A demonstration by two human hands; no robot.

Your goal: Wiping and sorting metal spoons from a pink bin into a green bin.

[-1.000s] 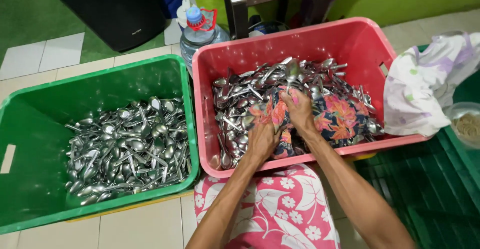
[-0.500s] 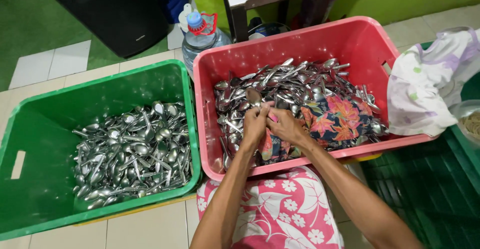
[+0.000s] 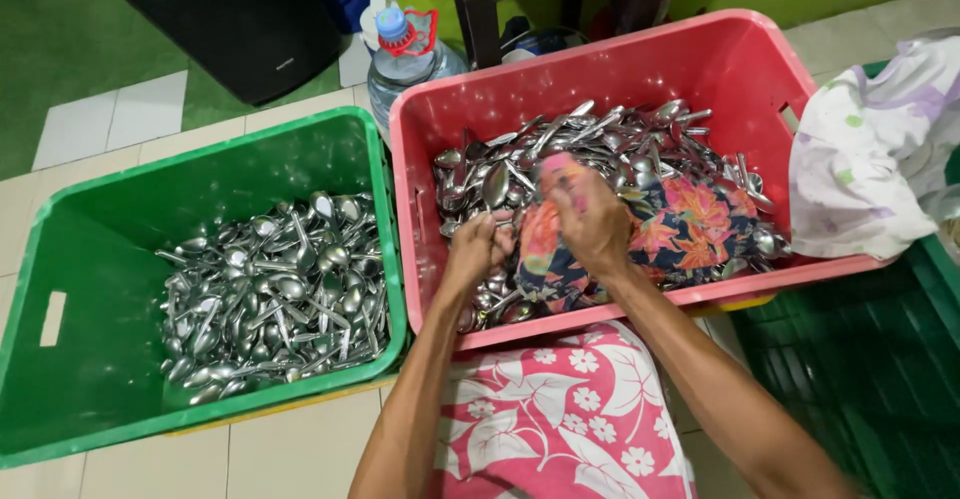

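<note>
Spoons (image 3: 600, 159) fill the red crate (image 3: 640, 59); the right hand (image 3: 592, 221) clutches a flowered cloth (image 3: 690, 234), while the left hand (image 3: 478, 249) is closed over some spoons. Loosely gripped, they could slip and clatter among the green crate (image 3: 200, 169) pile or the tiles.

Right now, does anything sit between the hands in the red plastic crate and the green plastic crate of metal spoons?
Only the two crate walls, red and green, side by side, between the hands and the green crate's spoons.
</note>
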